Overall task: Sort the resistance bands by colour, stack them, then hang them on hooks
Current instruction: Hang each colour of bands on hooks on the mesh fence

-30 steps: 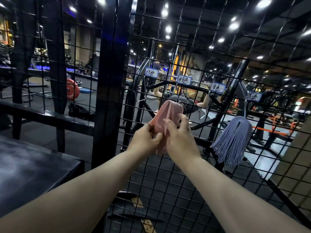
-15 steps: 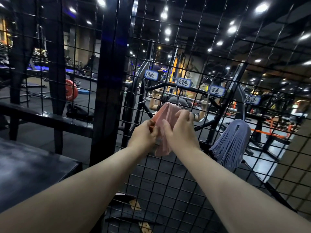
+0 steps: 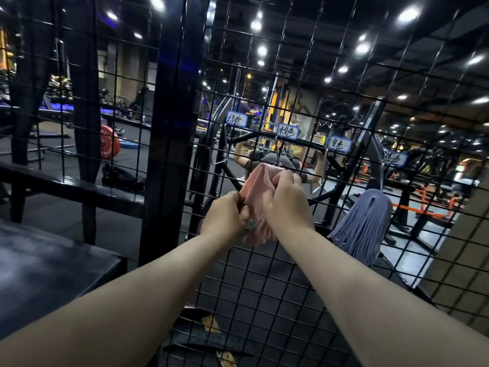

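Hanging stage noted: a folded bundle of pink elastic resistance bands is held up against the black wire mesh panel, its top fold just below the thin metal hook under the second paper label. The bundle is gripped by both hands. The left hand is curled round its lower left edge, and the right hand is closed over the upper right part. Whether any loop is seated on the hook cannot be told.

For a clean hang, the loops should be kept aligned, the fold opened and lifted over the hook tip, and the grip eased only once the weight is taken.

A bundle of purple bands is seen hanging further right. A dark matte bench top lies at the left. Beyond the mesh, a dim gym with ceiling spotlights and a red weight plate is seen.
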The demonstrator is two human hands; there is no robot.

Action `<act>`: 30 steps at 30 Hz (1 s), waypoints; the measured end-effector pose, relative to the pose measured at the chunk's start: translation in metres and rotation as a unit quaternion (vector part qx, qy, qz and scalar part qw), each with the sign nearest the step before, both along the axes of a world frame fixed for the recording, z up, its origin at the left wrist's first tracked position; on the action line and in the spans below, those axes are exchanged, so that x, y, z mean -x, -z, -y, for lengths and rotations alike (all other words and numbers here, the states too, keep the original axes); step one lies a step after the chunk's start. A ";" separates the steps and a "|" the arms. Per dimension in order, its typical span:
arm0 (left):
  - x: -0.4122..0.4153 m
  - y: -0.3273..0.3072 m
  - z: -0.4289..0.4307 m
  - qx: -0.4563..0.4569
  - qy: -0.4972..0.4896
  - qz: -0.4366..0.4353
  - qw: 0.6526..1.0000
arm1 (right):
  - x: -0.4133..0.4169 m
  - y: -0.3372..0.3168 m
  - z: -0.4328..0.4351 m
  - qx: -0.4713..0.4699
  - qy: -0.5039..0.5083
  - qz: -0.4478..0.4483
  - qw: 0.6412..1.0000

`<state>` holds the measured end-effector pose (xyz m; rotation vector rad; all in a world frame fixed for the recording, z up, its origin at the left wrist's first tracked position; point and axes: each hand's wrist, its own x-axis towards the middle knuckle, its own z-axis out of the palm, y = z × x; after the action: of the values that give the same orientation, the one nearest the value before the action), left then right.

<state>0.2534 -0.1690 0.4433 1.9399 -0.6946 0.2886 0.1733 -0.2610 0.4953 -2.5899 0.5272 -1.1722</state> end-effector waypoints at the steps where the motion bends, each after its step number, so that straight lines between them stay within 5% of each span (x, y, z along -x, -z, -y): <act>1: 0.000 0.000 0.000 0.001 -0.003 0.000 1.000 | 0.000 0.000 0.001 0.003 -0.005 0.012 1.000; 21: 0.007 0.013 0.005 0.027 -0.002 -0.044 0.999 | 0.000 -0.016 0.010 0.058 -0.019 0.079 0.995; 30: 0.013 0.004 0.006 -0.010 -0.025 -0.008 1.000 | 0.004 -0.008 0.008 0.059 -0.012 0.024 0.998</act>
<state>0.2402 -0.1751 0.4398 1.9780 -0.6412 0.2979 0.1696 -0.2694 0.5029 -2.6495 0.4283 -1.2913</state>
